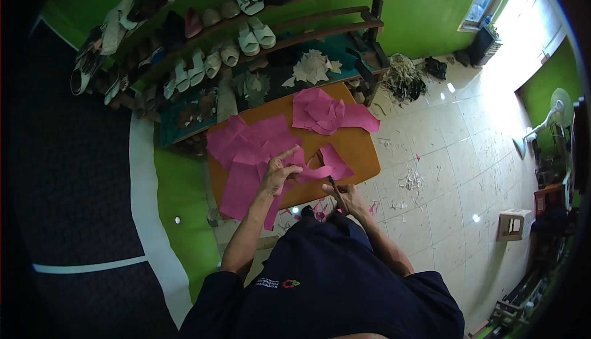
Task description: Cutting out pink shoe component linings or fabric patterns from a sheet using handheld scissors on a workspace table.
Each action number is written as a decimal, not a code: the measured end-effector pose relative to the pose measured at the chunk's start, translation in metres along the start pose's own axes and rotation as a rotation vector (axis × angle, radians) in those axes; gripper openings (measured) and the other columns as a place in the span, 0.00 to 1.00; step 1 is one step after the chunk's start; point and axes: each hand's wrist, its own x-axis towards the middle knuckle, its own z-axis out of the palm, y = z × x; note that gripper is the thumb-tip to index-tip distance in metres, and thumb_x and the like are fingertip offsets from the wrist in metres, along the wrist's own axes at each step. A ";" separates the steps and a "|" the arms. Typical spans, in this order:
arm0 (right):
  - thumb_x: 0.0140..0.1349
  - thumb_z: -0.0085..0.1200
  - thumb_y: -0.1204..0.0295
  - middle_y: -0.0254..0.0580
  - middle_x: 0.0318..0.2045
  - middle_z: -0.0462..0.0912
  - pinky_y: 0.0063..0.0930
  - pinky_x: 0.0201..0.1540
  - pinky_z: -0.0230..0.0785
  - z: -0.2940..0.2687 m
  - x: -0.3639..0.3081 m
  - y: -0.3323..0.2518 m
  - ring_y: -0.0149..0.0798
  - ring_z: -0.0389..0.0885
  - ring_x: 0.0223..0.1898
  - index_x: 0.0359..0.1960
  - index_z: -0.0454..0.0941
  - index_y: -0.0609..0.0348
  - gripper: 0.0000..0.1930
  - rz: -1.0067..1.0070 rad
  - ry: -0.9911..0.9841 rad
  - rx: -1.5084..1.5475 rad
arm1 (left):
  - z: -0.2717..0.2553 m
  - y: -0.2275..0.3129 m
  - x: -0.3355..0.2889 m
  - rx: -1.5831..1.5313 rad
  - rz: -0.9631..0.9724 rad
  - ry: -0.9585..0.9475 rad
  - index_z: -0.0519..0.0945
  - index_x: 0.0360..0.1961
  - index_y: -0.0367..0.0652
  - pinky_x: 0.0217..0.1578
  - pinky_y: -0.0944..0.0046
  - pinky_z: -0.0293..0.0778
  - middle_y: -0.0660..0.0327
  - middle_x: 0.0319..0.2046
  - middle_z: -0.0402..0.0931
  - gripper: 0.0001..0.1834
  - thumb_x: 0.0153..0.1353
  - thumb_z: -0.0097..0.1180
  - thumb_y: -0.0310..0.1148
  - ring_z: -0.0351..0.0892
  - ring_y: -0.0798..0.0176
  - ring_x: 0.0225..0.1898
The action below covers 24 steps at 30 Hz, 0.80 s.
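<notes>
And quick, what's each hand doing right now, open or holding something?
Left hand: a finger extended, at the pink material; its grip cannot be told.
Right hand: closed around the scissors.

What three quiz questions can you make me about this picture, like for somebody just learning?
1. Multiple choice: what holds the scissors?
A) the left hand
B) the right hand
C) both hands together

2. True or false: the sheets on the table are yellow.

3. Fill in the blank: beyond the table, the upper shelves of the rack hold many ____.

Key:
1. B, the right hand.
2. False; they are pink.
3. Shoes (sandals counts too).
</notes>
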 end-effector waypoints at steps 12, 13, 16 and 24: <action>0.53 0.55 0.28 0.38 0.12 0.71 0.33 0.25 0.67 -0.050 -0.024 0.070 0.33 0.75 0.20 0.35 0.86 0.70 0.45 0.070 0.196 0.003 | 0.035 -0.077 0.145 -0.087 0.002 0.190 0.63 0.71 0.43 0.31 0.72 0.80 0.60 0.32 0.82 0.42 0.54 0.59 0.15 0.84 0.67 0.31; 0.53 0.57 0.30 0.43 0.17 0.77 0.34 0.32 0.70 -0.054 -0.026 0.068 0.36 0.78 0.24 0.33 0.86 0.69 0.43 0.155 0.187 0.030 | 0.036 -0.078 0.160 -0.089 -0.005 0.186 0.63 0.71 0.43 0.31 0.72 0.80 0.60 0.32 0.82 0.42 0.54 0.59 0.15 0.84 0.67 0.31; 0.52 0.59 0.31 0.47 0.21 0.81 0.36 0.36 0.72 -0.069 -0.027 0.072 0.38 0.80 0.27 0.28 0.85 0.67 0.41 0.257 0.180 0.039 | 0.031 -0.091 0.195 -0.150 0.124 0.309 0.65 0.70 0.45 0.38 0.70 0.81 0.62 0.38 0.81 0.41 0.54 0.60 0.15 0.83 0.68 0.36; 0.54 0.57 0.30 0.32 0.11 0.67 0.30 0.20 0.59 -0.084 -0.006 0.136 0.29 0.69 0.15 0.21 0.78 0.64 0.40 0.233 0.242 -0.037 | 0.012 -0.188 0.181 0.991 0.460 0.250 0.85 0.38 0.47 0.63 0.49 0.66 0.52 0.55 0.77 0.18 0.44 0.57 0.19 0.71 0.46 0.62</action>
